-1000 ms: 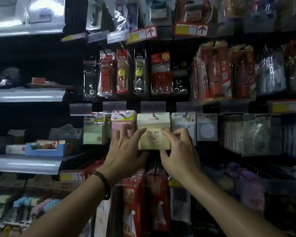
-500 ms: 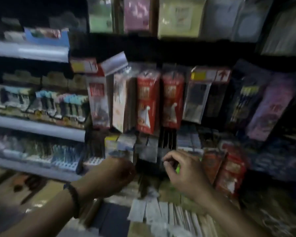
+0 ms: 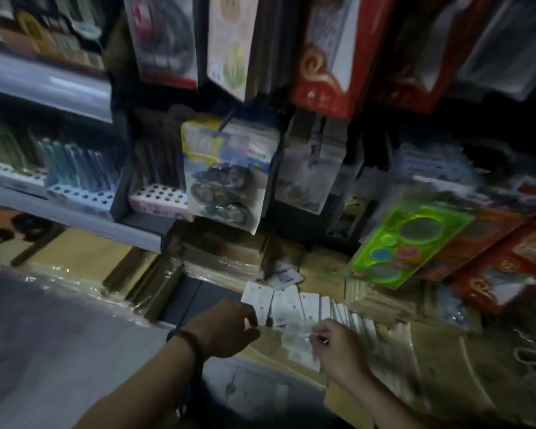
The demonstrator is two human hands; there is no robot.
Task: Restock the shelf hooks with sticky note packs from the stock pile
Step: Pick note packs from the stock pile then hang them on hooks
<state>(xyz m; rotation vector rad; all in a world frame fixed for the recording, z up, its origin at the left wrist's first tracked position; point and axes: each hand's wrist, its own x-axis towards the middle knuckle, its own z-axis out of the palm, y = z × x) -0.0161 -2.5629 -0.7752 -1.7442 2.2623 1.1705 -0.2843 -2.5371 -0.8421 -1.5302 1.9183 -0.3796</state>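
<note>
The view is blurred and dim. A row of white sticky note packs [image 3: 287,306] lies fanned out on the low stock pile at the foot of the shelf. My left hand [image 3: 226,331], with a dark wristband, and my right hand [image 3: 338,346] are down at this pile. Between them lies one clear-wrapped sticky note pack [image 3: 297,340]. My right fingers pinch its wrapper at the right edge, and my left fingers curl at its left edge. The shelf hooks for the notes are out of view above.
Hanging packs on hooks [image 3: 226,168] crowd the space right above the pile. A green stencil pack [image 3: 409,243] and red boxes [image 3: 508,267] lean at the right. Pen trays [image 3: 84,193] sit on the left shelf. Grey floor [image 3: 44,351] lies at the lower left.
My hands left the yellow pack on its upper hook and dropped to the stock pile. The view swung down from the note hooks to the bottom of the shelf.
</note>
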